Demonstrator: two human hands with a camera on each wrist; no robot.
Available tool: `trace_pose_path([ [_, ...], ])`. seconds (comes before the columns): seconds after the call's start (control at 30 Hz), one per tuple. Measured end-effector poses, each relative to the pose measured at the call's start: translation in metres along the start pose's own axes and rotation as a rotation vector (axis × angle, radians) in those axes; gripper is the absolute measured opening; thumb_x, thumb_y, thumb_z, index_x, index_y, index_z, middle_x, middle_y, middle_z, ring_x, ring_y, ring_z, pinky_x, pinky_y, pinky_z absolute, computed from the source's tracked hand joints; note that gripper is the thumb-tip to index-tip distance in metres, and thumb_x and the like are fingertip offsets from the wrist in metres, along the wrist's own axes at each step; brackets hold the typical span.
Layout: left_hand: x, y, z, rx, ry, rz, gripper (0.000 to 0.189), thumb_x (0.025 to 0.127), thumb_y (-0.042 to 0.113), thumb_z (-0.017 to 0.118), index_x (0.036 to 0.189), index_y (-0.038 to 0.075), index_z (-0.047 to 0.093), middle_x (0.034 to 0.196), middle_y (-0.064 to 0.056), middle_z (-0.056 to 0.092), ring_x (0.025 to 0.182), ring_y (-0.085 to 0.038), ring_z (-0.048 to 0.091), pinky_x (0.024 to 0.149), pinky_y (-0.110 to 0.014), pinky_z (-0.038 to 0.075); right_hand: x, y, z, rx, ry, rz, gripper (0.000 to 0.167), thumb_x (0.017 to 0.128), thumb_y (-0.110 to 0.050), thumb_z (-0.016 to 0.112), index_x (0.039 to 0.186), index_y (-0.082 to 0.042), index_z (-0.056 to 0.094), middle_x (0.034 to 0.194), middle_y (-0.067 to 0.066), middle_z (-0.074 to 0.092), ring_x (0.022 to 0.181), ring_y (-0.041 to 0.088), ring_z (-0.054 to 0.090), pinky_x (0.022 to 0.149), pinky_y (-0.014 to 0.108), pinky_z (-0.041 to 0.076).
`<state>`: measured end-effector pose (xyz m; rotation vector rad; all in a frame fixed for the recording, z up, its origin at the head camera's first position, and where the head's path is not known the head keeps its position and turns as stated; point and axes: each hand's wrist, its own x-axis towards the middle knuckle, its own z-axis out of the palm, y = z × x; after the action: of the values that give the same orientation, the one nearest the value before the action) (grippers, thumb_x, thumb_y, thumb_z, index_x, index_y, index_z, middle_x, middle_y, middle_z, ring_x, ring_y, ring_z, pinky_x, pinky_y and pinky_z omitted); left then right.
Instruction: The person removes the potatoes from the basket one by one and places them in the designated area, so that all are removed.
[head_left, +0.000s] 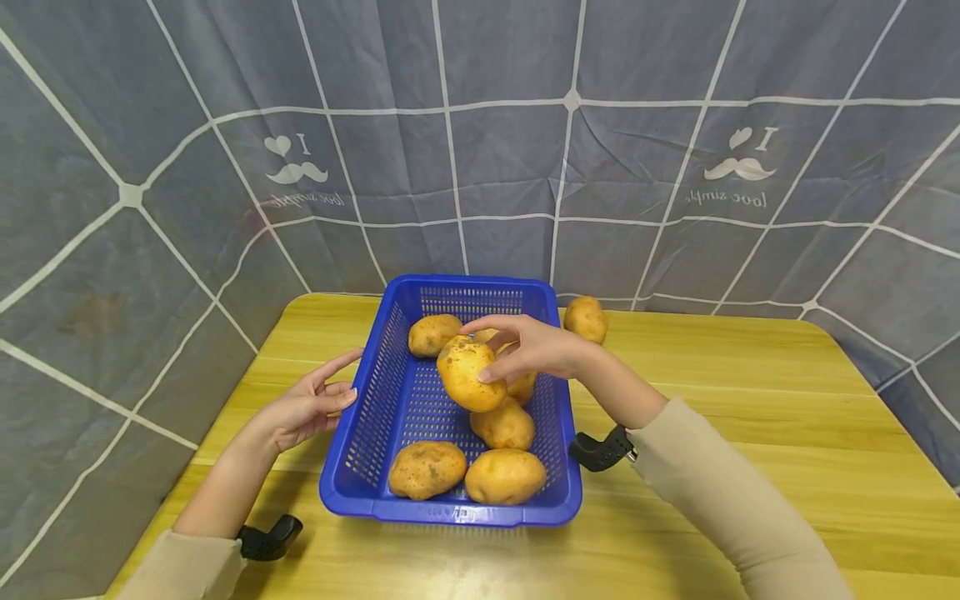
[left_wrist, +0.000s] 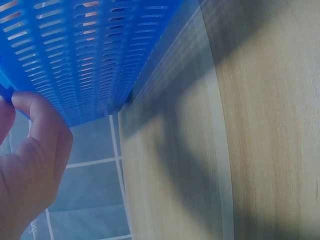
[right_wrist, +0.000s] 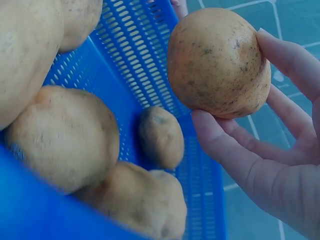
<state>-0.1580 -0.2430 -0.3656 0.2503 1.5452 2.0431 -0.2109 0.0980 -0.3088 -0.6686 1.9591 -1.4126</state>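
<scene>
A potato (head_left: 471,373) is held by my right hand (head_left: 534,348) above the blue plastic basket (head_left: 450,510). In the right wrist view, thumb and fingers grip this potato (right_wrist: 219,62) from its side, off the basket floor. My left hand (head_left: 306,408) is at the basket's left rim; in the left wrist view, the left hand (left_wrist: 35,150) pinches that rim between thumb and finger. Inside the basket lie several more potatoes: one at the back left (head_left: 435,335), others along the right side (head_left: 504,425) and at the front (head_left: 427,470). The right hand partly hides some.
Outside the basket, a single potato (head_left: 586,319) sits on the wooden table (head_left: 720,417), behind the right forearm. A grey curtain with white lines (head_left: 510,167) hangs along the table's back and sides. Black wrist cameras (head_left: 600,450) are strapped to both forearms.
</scene>
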Motion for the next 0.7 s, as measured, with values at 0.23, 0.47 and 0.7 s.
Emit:
trace_pose_path([
  [0.23, 0.001, -0.002, -0.002, -0.017, -0.023, 0.012, 0.070, 0.093, -0.002, 0.051, 0.149, 0.014, 0.011, 0.101, -0.006, 0.066, 0.087, -0.017, 0.065, 0.078, -0.032, 0.054, -0.024, 0.006, -0.018, -0.010, 0.043, -0.031, 0.066, 0.079, -0.009, 0.073, 0.138, -0.012, 0.044, 0.119, 0.019, 0.051, 0.089, 0.024, 0.060, 0.070, 0.037, 0.054],
  [0.47, 0.002, -0.003, -0.003, -0.014, -0.040, 0.020, 0.063, 0.094, -0.002, 0.050, 0.145, 0.019, 0.020, 0.102, -0.006, 0.066, 0.087, -0.017, 0.065, 0.078, -0.032, 0.054, -0.046, 0.011, -0.030, 0.015, 0.086, -0.021, 0.071, 0.079, -0.011, 0.075, 0.141, -0.009, 0.039, 0.122, 0.024, 0.047, 0.095, 0.029, 0.060, 0.073, 0.042, 0.054],
  [0.7, 0.001, -0.002, -0.004, -0.004, -0.031, 0.017, 0.064, 0.093, -0.001, 0.051, 0.146, 0.020, 0.020, 0.102, -0.006, 0.065, 0.088, -0.017, 0.064, 0.079, -0.033, 0.054, -0.056, 0.015, -0.040, 0.035, 0.086, -0.038, 0.070, 0.080, -0.009, 0.072, 0.141, -0.006, 0.036, 0.114, 0.024, 0.050, 0.092, 0.030, 0.061, 0.076, 0.043, 0.054],
])
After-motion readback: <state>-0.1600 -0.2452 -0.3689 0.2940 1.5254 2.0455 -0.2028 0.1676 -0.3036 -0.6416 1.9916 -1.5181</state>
